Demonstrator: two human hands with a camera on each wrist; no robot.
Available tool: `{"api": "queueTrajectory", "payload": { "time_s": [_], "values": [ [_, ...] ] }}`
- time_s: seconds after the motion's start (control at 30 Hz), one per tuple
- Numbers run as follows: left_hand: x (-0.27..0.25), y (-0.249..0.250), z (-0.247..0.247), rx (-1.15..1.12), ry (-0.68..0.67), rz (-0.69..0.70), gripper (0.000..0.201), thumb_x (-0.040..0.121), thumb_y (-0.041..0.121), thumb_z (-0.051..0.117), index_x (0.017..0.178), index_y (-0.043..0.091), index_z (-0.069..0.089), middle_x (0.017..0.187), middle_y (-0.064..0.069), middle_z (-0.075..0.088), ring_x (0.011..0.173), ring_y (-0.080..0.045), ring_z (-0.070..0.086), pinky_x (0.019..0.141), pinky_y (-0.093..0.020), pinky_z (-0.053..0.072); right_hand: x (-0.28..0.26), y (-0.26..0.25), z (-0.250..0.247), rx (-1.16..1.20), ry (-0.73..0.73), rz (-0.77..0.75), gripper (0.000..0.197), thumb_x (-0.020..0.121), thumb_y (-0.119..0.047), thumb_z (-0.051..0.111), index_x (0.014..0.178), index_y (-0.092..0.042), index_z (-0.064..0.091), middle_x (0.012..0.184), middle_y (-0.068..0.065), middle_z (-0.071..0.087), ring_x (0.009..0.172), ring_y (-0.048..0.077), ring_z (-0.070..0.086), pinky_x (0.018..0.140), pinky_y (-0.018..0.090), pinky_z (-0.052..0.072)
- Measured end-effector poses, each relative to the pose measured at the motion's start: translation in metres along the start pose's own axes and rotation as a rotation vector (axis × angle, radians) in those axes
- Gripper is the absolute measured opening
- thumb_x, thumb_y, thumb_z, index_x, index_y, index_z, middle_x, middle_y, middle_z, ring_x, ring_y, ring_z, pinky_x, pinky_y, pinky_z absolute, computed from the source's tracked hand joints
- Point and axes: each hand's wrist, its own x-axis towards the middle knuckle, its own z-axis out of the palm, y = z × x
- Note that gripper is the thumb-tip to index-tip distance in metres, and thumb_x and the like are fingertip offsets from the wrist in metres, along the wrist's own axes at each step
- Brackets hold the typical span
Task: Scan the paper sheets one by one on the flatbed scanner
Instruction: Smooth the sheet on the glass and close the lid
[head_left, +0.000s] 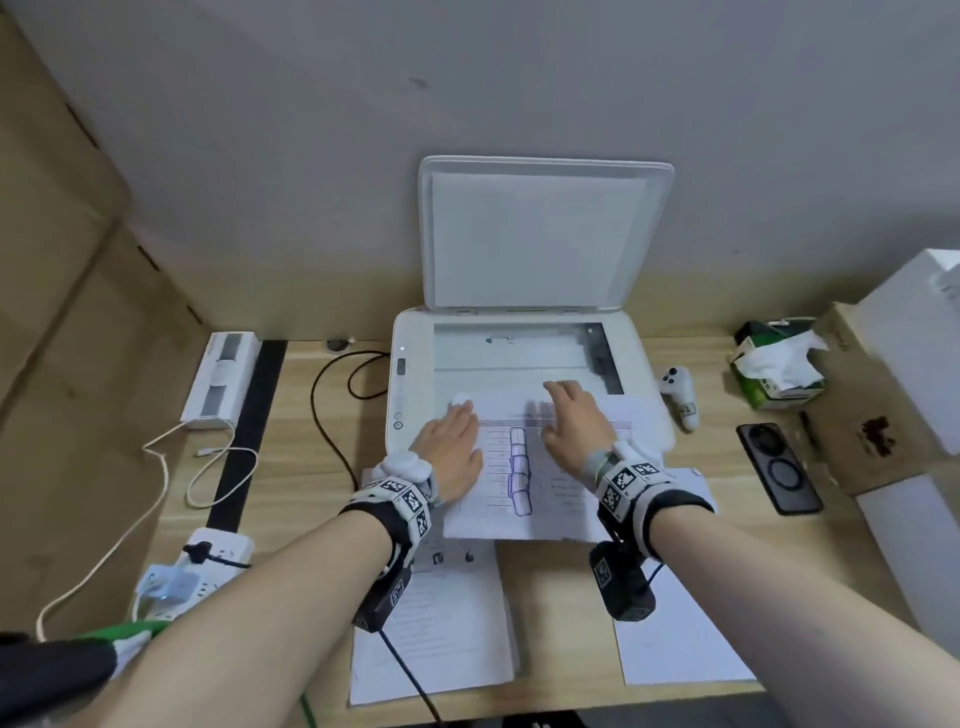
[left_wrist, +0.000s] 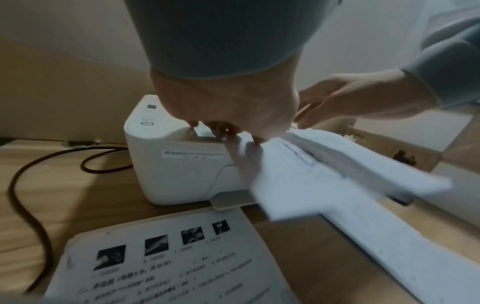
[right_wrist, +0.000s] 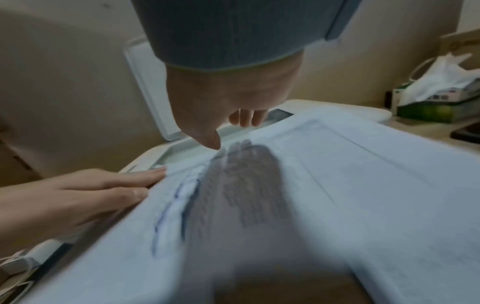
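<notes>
The white flatbed scanner (head_left: 410, 374) stands at the back of the desk with its lid (head_left: 540, 234) raised and the glass (head_left: 519, 348) bare. A printed sheet (head_left: 550, 467) lies half on the scanner's front part and overhangs its front edge. My left hand (head_left: 452, 441) rests flat on the sheet's left side, fingers straight. My right hand (head_left: 576, 421) presses flat on its upper right part. In the left wrist view the left hand (left_wrist: 228, 115) touches the sheet (left_wrist: 324, 174) at the scanner (left_wrist: 176, 170). In the right wrist view the right hand (right_wrist: 228, 98) has its thumb tip on the sheet (right_wrist: 363, 185).
A stack of printed pages (head_left: 441, 634) lies in front of the scanner on the left, a blank sheet (head_left: 675, 639) on the right. A phone (head_left: 779, 467), a tissue box (head_left: 774, 364) and a cardboard box (head_left: 872, 415) crowd the right. A black cable (head_left: 332, 415) and a power strip (head_left: 208, 561) lie on the left.
</notes>
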Motion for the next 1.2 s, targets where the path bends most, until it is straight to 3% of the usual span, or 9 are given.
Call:
{"api": "queueTrajectory", "payload": {
  "time_s": [0.07,0.13,0.2,0.27,0.43,0.57,0.73,0.97,1.2],
  "values": [
    [0.004,-0.002,0.007,0.054,0.026,-0.083,0.065,0.102,0.039,0.019,0.156,0.005,0.002,0.164,-0.010,-0.009,0.152,-0.025,-0.007,0.123,-0.042,0.007,0.000,0.017,0.004,-0.030,0.000,-0.004,0.053,0.093,-0.019,0.055,0.143,-0.010,0.041,0.148,0.011,0.039,0.133,0.033,0.042,0.105,0.044,0.044],
    [0.020,0.000,0.008,0.093,0.044,-0.138,0.067,0.102,0.039,0.017,0.155,0.004,-0.003,0.163,-0.013,-0.012,0.151,-0.027,-0.010,0.123,-0.042,0.005,0.010,0.046,0.010,-0.063,-0.007,0.023,0.046,0.097,-0.030,0.044,0.137,-0.008,0.044,0.145,0.013,0.042,0.135,0.035,0.039,0.109,0.041,0.039],
    [0.027,-0.002,0.006,0.139,0.083,-0.164,0.068,0.101,0.038,0.017,0.155,0.003,-0.003,0.163,-0.014,-0.013,0.151,-0.028,-0.009,0.124,-0.042,0.005,0.011,0.065,0.018,-0.125,-0.026,-0.011,0.066,0.098,-0.044,0.021,0.148,-0.003,0.034,0.156,0.018,0.032,0.146,0.033,0.025,0.120,0.041,0.023],
    [0.045,-0.002,0.003,0.155,0.087,-0.186,0.067,0.100,0.037,0.018,0.155,0.004,-0.003,0.163,-0.014,-0.013,0.151,-0.028,-0.009,0.124,-0.042,0.005,0.023,0.079,0.024,-0.158,-0.027,-0.042,0.076,0.097,-0.048,0.006,0.154,-0.002,0.023,0.161,0.018,0.023,0.150,0.030,0.015,0.124,0.042,0.014],
    [0.083,-0.010,-0.007,0.157,0.146,-0.252,0.067,0.097,0.035,0.018,0.155,0.004,0.008,0.164,-0.015,-0.007,0.152,-0.028,-0.005,0.124,-0.041,0.006,0.054,0.079,0.026,-0.161,0.015,-0.032,0.070,0.099,-0.053,0.007,0.154,-0.011,0.019,0.161,0.011,0.021,0.149,0.028,0.016,0.121,0.045,0.018],
    [0.110,-0.019,-0.016,0.150,0.168,-0.296,0.068,0.100,0.040,0.018,0.154,0.001,0.006,0.163,-0.017,-0.007,0.152,-0.029,-0.004,0.123,-0.042,0.005,0.080,0.073,0.025,-0.118,0.079,-0.009,0.063,0.101,-0.049,0.020,0.155,-0.016,0.020,0.163,0.007,0.019,0.149,0.027,0.015,0.122,0.044,0.015],
    [0.122,-0.026,-0.018,0.221,0.179,-0.297,0.069,0.100,0.040,0.016,0.153,-0.003,0.010,0.162,-0.022,-0.003,0.151,-0.033,-0.002,0.123,-0.045,0.007,0.102,0.072,0.029,-0.144,0.032,0.005,0.067,0.100,-0.050,0.016,0.159,-0.018,0.008,0.167,0.003,0.001,0.154,0.023,-0.005,0.124,0.047,0.003],
    [0.119,-0.025,-0.018,0.226,0.192,-0.292,0.068,0.100,0.040,0.013,0.153,-0.002,0.009,0.162,-0.021,-0.004,0.151,-0.032,-0.004,0.123,-0.046,0.006,0.098,0.072,0.030,-0.149,0.014,0.004,0.068,0.100,-0.050,0.011,0.159,-0.019,-0.002,0.167,0.002,-0.010,0.153,0.021,-0.014,0.124,0.047,0.000],
    [0.106,-0.021,-0.014,0.241,0.204,-0.294,0.069,0.099,0.041,0.011,0.154,-0.001,0.008,0.162,-0.020,-0.006,0.151,-0.031,-0.006,0.123,-0.045,0.006,0.081,0.070,0.036,-0.162,0.020,0.020,0.067,0.100,-0.050,0.010,0.159,-0.020,-0.004,0.166,0.002,-0.012,0.152,0.021,-0.015,0.124,0.045,-0.003]
  ]
}}
